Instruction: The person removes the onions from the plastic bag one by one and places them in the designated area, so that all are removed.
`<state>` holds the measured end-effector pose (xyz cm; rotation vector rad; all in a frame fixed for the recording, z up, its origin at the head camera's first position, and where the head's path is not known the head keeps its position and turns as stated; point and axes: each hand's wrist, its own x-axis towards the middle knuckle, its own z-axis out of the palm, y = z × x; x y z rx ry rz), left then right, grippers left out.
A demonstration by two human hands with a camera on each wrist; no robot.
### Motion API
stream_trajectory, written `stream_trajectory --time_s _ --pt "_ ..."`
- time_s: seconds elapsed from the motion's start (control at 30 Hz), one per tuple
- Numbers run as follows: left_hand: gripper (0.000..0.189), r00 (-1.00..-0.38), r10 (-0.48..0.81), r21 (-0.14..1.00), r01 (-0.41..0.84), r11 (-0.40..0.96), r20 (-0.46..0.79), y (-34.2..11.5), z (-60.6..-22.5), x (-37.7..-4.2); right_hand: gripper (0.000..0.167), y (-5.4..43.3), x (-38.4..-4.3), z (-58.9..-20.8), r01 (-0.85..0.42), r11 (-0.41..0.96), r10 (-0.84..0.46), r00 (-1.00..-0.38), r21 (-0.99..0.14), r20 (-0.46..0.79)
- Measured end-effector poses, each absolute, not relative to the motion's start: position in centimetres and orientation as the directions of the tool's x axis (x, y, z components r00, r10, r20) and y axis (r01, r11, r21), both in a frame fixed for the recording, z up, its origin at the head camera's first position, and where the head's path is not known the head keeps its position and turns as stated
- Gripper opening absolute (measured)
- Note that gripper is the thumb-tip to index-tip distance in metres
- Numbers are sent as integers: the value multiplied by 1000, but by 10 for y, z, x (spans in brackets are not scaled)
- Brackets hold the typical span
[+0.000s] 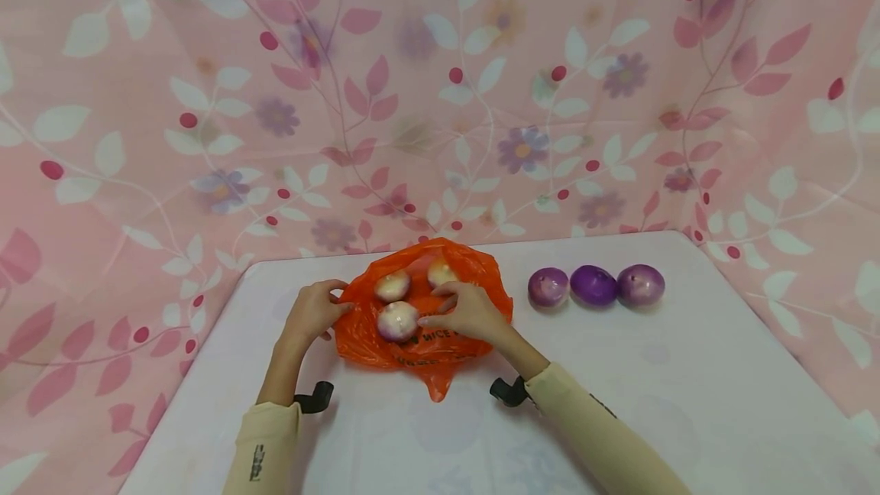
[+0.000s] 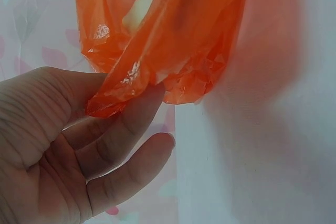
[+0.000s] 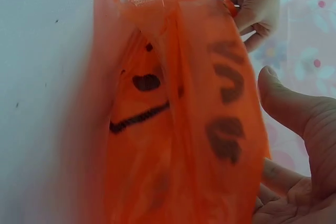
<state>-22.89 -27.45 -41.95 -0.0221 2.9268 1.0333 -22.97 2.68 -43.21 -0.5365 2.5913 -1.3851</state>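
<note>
An orange plastic bag [image 1: 440,361] with dark printing lies spread at the middle of the table, its mouth facing up. Three purple-and-white onions sit in it: a front onion [image 1: 397,321], a back left onion [image 1: 393,286] and a back right onion [image 1: 440,273]. My left hand [image 1: 318,310] pinches the bag's left edge between thumb and fingers; the left wrist view shows the plastic folded there. Over the bag's right side is my right hand [image 1: 470,313], thumb and fingers spread apart, the thumb tip close to the front onion. In the right wrist view, the bag partly hides its fingers.
To the right of the bag, a light purple onion [image 1: 548,287], a dark purple onion [image 1: 594,286] and another purple onion [image 1: 641,285] stand in a row on the white table [image 1: 619,403]. Behind the table hangs a pink floral curtain [image 1: 426,136].
</note>
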Motion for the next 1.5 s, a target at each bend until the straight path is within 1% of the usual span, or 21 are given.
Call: stream_trajectory --time_s 0.2,0.5,0.7,1.03,1.37,1.5 --pt "43 -999 1 632 -26 775 -43 -276 -419 -228 67 15 -230 -439 -228 533 -370 -929 -815 18" --pt "41 -999 -4 635 -28 772 -39 -275 -418 -225 63 -1 -228 -443 -244 511 -408 -913 -824 17" --pt "42 -999 -3 630 -28 776 -40 -274 -417 -225 64 -9 -231 -446 -234 522 -385 -923 -820 18" --pt "42 -999 -3 630 -31 776 -46 -273 -417 -226 51 -20 -226 -445 -211 533 -384 -923 -819 -12" --pt "41 -999 -3 627 -25 778 -36 -273 -417 -225 57 -28 -226 -451 -225 550 -357 -934 -804 17" --pt "41 -999 -4 629 -27 777 -38 -273 -418 -225 56 -30 -227 -454 -220 528 -362 -932 -820 18"
